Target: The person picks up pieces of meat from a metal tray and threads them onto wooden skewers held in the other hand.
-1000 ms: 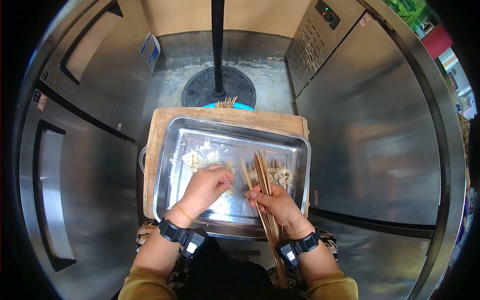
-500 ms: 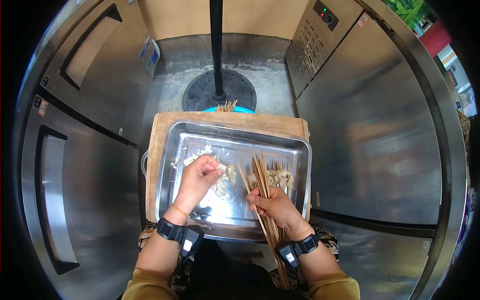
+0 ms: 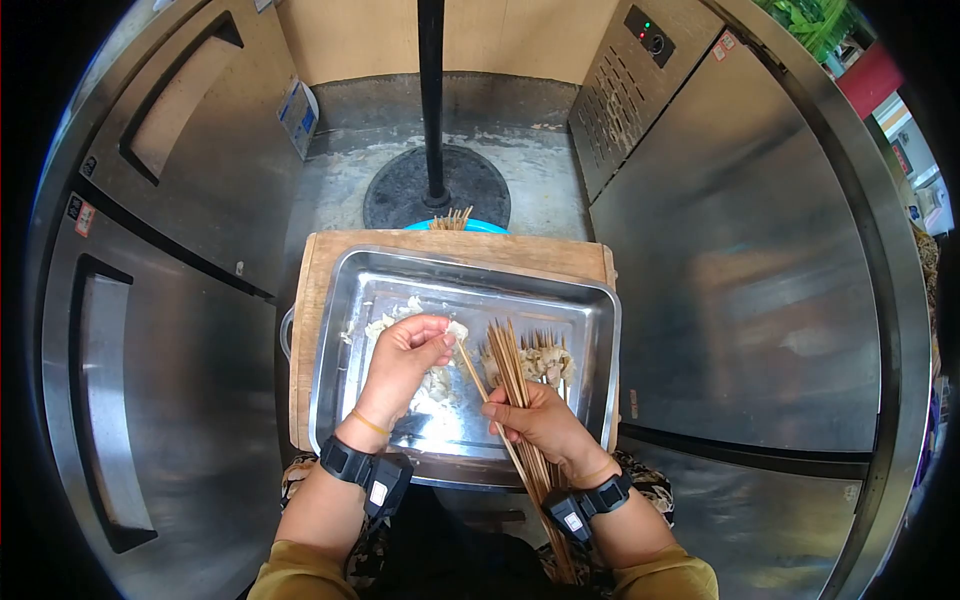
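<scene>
My left hand pinches a small pale piece of food over the metal tray. One skewer is angled out of the bundle, its tip right at that piece. Closed around a bundle of wooden skewers, my right hand is over the tray's right half, the long ends reaching down toward my lap. Loose pale pieces lie in the tray beside and beneath my left hand. Behind the bundle, at the tray's right, lie skewers threaded with similar food, partly hidden.
The tray rests on a wooden board. Beyond it, more skewers stick up from a blue container, near a black pole on a round base. Steel cabinets and a steel door flank both sides.
My left hand has moved slightly right with the pale piece. The single skewer has tilted left, so its tip now meets the piece. The bundle has shifted slightly left.
</scene>
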`<state>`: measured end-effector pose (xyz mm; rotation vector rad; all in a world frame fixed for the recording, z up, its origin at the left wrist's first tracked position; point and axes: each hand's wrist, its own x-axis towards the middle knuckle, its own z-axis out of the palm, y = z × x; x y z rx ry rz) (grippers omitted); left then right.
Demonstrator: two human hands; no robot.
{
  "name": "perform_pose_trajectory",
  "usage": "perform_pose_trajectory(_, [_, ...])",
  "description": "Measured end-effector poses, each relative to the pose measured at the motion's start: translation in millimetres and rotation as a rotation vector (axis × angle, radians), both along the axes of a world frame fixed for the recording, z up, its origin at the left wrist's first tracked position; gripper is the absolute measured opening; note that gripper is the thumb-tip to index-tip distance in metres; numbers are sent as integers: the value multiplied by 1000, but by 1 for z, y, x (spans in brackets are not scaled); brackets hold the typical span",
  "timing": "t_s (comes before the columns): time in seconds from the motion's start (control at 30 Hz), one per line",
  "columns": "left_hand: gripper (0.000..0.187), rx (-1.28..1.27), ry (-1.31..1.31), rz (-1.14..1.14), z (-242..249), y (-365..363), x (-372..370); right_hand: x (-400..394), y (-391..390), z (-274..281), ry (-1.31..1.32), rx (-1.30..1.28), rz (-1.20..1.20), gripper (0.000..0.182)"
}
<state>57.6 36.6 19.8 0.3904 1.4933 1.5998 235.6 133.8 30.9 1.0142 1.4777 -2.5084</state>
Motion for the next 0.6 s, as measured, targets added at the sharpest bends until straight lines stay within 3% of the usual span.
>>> perform_pose_trajectory(0.3, [12, 102, -224, 43, 12, 2, 2, -1, -1, 3, -15, 1, -9, 8])
perform_pose_trajectory(0.6, [10, 62, -104, 13, 7, -1, 4, -1, -2, -1, -21, 1, -22, 9])
